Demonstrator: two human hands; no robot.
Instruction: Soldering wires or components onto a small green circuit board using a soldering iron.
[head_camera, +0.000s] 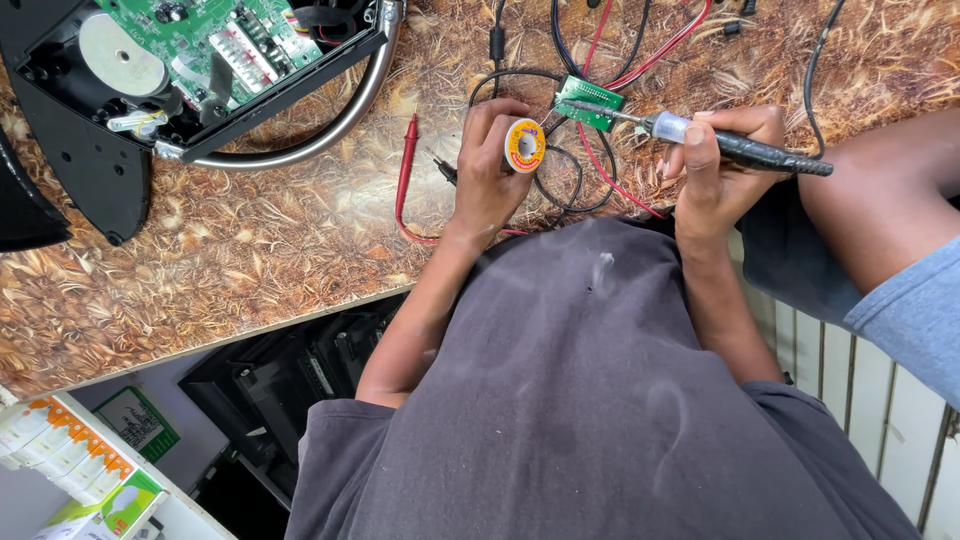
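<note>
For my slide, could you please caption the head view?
Left hand holds solder spool; right hand holds soldering iron.

You have one view only, from the camera on your head, so nothing is shared with a second view. It looks steeply down over your chest: your grey shirt (590, 400) fills the lower middle of the picture, close to the lens. Beyond it the brown patterned bench (250, 230) runs across the top half, its near edge slanting from lower left to centre. Your hands sit near, upper centre. Another person's arm (890, 200) enters at the right edge.
</note>
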